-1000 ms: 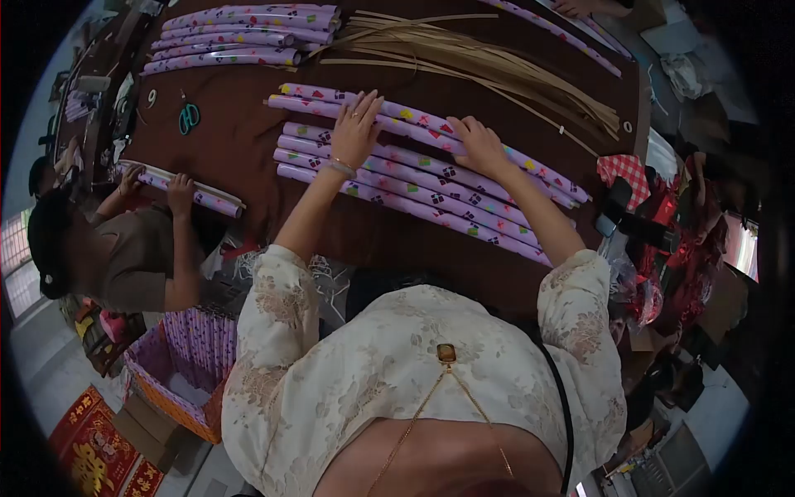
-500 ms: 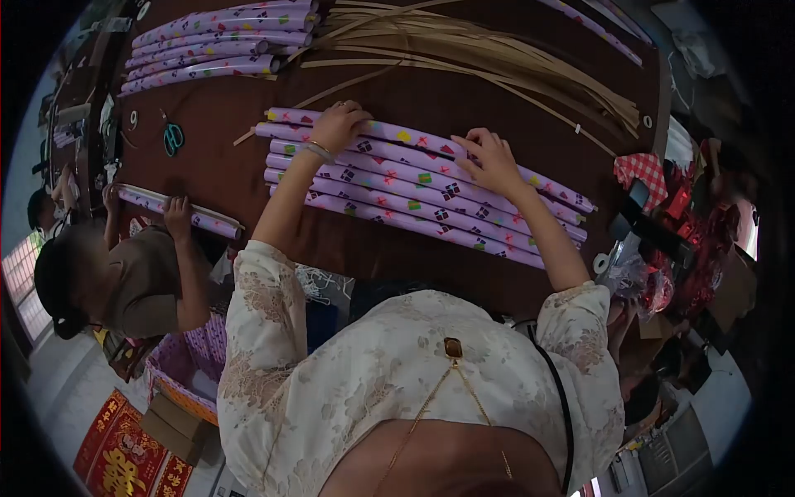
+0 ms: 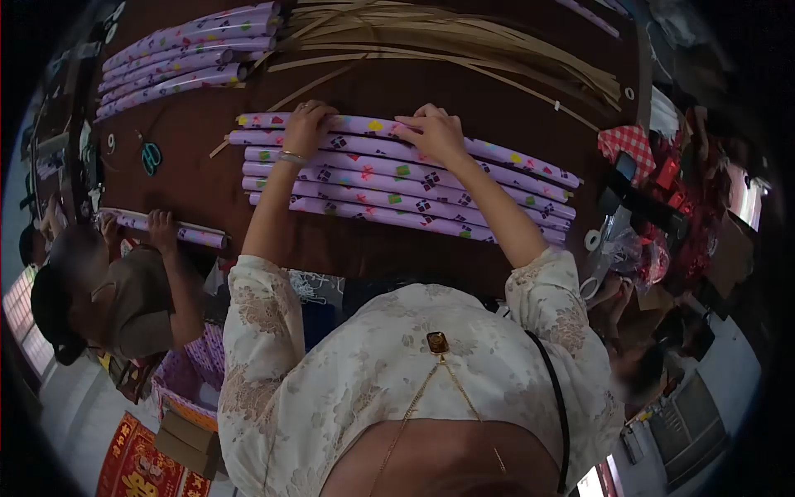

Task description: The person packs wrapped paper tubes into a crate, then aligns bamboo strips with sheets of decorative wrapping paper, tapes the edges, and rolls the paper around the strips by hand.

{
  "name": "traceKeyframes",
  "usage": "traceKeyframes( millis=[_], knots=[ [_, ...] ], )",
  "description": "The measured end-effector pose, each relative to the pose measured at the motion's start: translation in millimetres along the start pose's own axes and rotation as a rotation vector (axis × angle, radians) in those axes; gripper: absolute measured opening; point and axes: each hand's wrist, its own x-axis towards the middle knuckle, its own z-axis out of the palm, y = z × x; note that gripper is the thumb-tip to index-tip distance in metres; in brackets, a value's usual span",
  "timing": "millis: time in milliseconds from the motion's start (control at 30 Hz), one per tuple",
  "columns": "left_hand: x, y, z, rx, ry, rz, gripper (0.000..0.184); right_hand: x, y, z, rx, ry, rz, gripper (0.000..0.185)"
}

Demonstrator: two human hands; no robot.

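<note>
Several purple wrapping paper rolls (image 3: pixel 364 174) with a printed gift-box pattern lie side by side in front of me, slightly slanted. My left hand (image 3: pixel 309 130) is closed over the far edge of the farthest roll (image 3: pixel 368 125), near its left end, fingertips hidden behind it. Around the middle of that same roll, my right hand (image 3: pixel 436 135) has its thumb on the near side and its fingers curled over the far side.
More wrapping paper rolls (image 3: pixel 178 62) are stacked at the far left, beside long tan strips (image 3: pixel 464 50). Teal-handled scissors (image 3: pixel 151 157) lie left on the brown table (image 3: pixel 195 178). At left, a co-worker's hand (image 3: pixel 161 230) holds another roll. A red checked cloth (image 3: pixel 627 151) is at right.
My right hand has slid left along the farthest roll, closer to my left hand, and its spread fingers have drawn together. The whole view has shifted slightly.
</note>
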Motion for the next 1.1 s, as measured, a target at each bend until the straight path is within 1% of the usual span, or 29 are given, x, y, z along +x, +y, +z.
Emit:
traceKeyframes(
  millis=[100, 233, 300, 367, 433, 467, 533, 567, 633, 667, 733, 800, 867, 933, 967, 1033, 1067, 1100],
  knots=[
    [-2.1, -1.3, -0.4, -0.008, -0.012, 0.017, 0.016, -30.7, 39.8, -29.7, 0.042, -0.109, 0.128, 0.035],
    [-1.2, 3.1, -3.8, -0.001, -0.04, 0.014, 0.016, -81.2, 102.9, -75.0, -0.135, -0.112, 0.175, 0.035],
    [-1.0, 4.2, -4.1, -0.003, -0.048, 0.013, 0.016, -102.2, 122.4, -103.6, -0.112, -0.155, 0.31, 0.034],
    [-0.8, 2.1, -4.9, -0.012, -0.063, 0.016, 0.016, -119.0, 162.7, -123.8, 0.198, -0.19, 0.416, 0.035],
    [-2.6, 4.6, -6.5, -0.014, -0.061, 0.02, 0.016, -125.2, 233.3, -137.6, 0.16, -0.318, 0.314, 0.032],
    [-5.2, -0.3, -2.9, -0.042, -0.052, 0.022, 0.016, -111.0, 236.3, -153.1, 0.298, -0.335, 0.473, 0.031],
    [-5.0, 3.7, -6.3, -0.067, -0.062, -0.008, 0.017, -52.2, 183.2, -198.2, -0.003, -0.071, 0.323, 0.027],
    [-4.5, 11.5, -10.4, -0.066, -0.078, -0.046, 0.018, -16.2, 196.5, -199.7, 0.053, 0.083, 0.255, 0.026],
    [-4.7, 11.0, -11.2, -0.069, -0.07, -0.026, 0.02, 67.5, 192.3, -210.5, -0.266, 0.334, 0.088, 0.03],
    [-4.7, 11.4, -11.1, -0.09, -0.062, -0.019, 0.021, 109.7, 197.0, -214.6, -0.339, 0.347, -0.001, 0.034],
    [-6.8, 7.8, -8.7, -0.11, -0.058, -0.033, 0.023, 185.7, 205.4, -206.8, -0.544, 0.531, -0.156, 0.036],
    [-5.7, 7.8, -9.2, -0.086, -0.078, -0.055, 0.023, 239.5, 218.7, -197.1, -0.554, 0.53, -0.181, 0.036],
    [-5.3, 11.9, -11.1, -0.088, -0.12, -0.108, 0.022, 255.2, 213.3, -192.2, -0.562, 0.519, -0.2, 0.036],
    [-5.5, 12.0, -11.5, -0.075, -0.114, -0.1, 0.022, 257.4, 209.5, -196.2, -0.64, 0.217, -0.049, 0.035],
    [-5.6, 12.3, -10.8, -0.074, -0.108, -0.088, 0.022, 253.7, 206.9, -196.0, -0.639, 0.217, -0.056, 0.035],
    [-7.2, 13.6, -11.7, -0.07, -0.1, -0.084, 0.023, 235.1, 200.2, -194.7, -0.502, 0.459, -0.166, 0.033],
    [-7.0, 13.7, -11.7, -0.067, -0.088, -0.071, 0.023, 221.0, 191.8, -199.5, -0.507, 0.463, -0.168, 0.033],
    [-7.4, 13.9, -13.0, -0.07, -0.082, -0.054, 0.024, 203.0, 183.6, -207.0, -0.537, 0.539, -0.236, 0.033]
  ],
)
